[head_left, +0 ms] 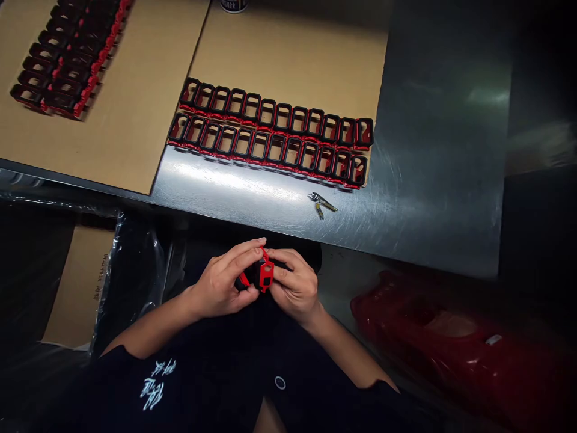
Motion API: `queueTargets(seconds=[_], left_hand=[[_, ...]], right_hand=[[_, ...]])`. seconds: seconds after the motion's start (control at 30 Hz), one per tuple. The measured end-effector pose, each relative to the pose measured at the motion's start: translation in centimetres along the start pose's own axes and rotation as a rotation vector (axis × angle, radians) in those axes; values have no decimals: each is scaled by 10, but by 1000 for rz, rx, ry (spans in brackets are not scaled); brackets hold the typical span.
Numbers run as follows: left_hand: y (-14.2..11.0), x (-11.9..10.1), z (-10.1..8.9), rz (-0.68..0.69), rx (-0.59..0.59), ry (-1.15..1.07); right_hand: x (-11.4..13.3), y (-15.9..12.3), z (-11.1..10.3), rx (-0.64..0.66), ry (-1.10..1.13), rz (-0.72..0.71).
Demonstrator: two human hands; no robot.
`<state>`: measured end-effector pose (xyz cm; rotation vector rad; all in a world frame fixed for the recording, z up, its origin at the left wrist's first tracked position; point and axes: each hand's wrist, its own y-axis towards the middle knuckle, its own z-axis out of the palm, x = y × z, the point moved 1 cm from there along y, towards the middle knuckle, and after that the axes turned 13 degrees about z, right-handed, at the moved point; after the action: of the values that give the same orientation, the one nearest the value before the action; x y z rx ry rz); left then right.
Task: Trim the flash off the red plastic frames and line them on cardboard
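Between my two hands, in front of my body and below the table edge, is a small red and black plastic frame (267,274). My left hand (228,275) grips it from the left, fingers over its top and thumb underneath. From the right, my right hand (295,282) pinches its other side, partly hiding it. On the table beyond stand two rows of similar black-rimmed red frames (260,145), set side by side. A small pair of cutting pliers (325,202) with yellowish handles lies on the bare metal nearer to me.
Cardboard sheets (293,54) cover part of the metal table (433,180). More frames (74,72) stand in rows at the far left. A can (233,5) is at the top edge. Red glossy plastic (428,355) lies low right; a cardboard piece (76,288) is low left.
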<state>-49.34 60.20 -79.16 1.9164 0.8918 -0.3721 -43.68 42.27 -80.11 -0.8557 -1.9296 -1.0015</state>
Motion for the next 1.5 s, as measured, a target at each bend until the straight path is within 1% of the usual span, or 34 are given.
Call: queueTargets(seconds=[0.07,0.13,0.27,0.33,0.47,0.5,0.57,0.63,0.7,0.8,0.9,1.07,1.17,1.3,1.5], left_hand=[[-1,0,0,18,16,40],[-2,-1,0,10,48,79],[-2,-4,-3,-58,111,157],[-1,-7,-6,-95,164,196],[2,-11,-11,-146,280,247],[2,-11,-12,-148,283,248],[2,-11,-13,-150,247,225],[1,-9,-13,-153,180,158],[-1,-7,-11,-175,110,61],[-4,-4,-9,-254,45,-71],[-7,-2,-6,-311,34,-131],[-6,-2,-4,-280,88,-99],[-6,-2,-3,-287,94,-105],[-8,-2,-2,-334,72,-115],[-11,-2,-5,-367,-8,-94]], right_hand=[[-1,-1,1,20,69,61],[-2,-2,1,66,180,168],[-2,-6,-4,202,481,441],[0,-7,-6,264,609,574],[1,-10,-4,319,777,845],[1,-10,-2,323,835,889],[0,-10,1,339,966,962],[0,-9,3,367,1070,1032],[2,-9,4,409,1123,1092],[4,-7,6,418,1125,1123],[6,-6,7,376,1087,1115],[6,-3,11,332,1032,1068],[4,-2,12,325,1006,1060],[2,-2,13,336,1003,1061],[4,3,17,378,1048,1114]])
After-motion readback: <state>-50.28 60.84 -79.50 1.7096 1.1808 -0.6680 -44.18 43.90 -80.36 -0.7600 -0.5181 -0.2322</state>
